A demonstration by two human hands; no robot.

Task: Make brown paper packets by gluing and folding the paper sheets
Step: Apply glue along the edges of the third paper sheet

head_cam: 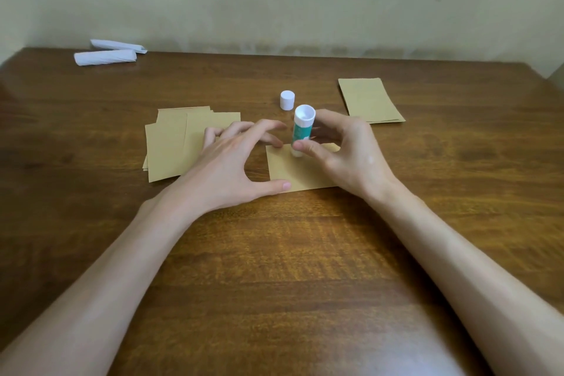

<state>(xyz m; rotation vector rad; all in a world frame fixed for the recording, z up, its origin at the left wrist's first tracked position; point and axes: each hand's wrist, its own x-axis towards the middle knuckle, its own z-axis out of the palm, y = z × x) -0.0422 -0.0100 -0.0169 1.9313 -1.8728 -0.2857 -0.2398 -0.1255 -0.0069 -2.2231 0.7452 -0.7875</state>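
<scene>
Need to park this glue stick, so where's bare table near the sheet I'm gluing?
Bare wood: right of the sheet, nearer than the right stack, and the table's near middle. Crowded: around the left stack, cap, left hand and right hand.

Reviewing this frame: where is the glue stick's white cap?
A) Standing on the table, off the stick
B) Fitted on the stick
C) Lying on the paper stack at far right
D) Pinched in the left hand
A: the white cap stands by itself on the table, just beyond the glue stick, which the right hand holds upright on the brown sheet.
</scene>
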